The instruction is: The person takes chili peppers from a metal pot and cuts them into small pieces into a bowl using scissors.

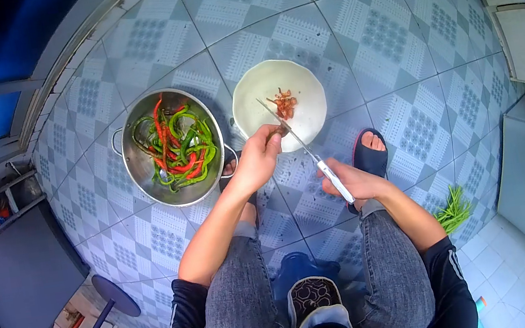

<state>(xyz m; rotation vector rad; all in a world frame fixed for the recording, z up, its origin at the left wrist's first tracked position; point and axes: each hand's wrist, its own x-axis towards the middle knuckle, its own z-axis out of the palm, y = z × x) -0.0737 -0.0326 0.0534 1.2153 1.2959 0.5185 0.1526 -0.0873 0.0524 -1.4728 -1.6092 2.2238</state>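
My left hand [257, 160] is closed on a small brown-red piece of food [282, 130], pinched at the near rim of a white bowl [246, 96]; its exact kind is unclear. My right hand [357, 181] grips a knife [334, 181] by its white handle. The blade slants up and left over the bowl, against or very near the held piece. Small reddish-brown cut pieces [284, 103] lie inside the bowl. To the left, a steel pot [142, 186] with two handles holds red and green chili peppers [183, 145].
Bowl and pot stand on the patterned tile floor [387, 46]. A sandaled foot [371, 149] is close to my right hand, and another is partly hidden beside the pot. Green vegetable stalks [455, 209] lie at the right. A dark round base with a pole [114, 295] stands lower left.
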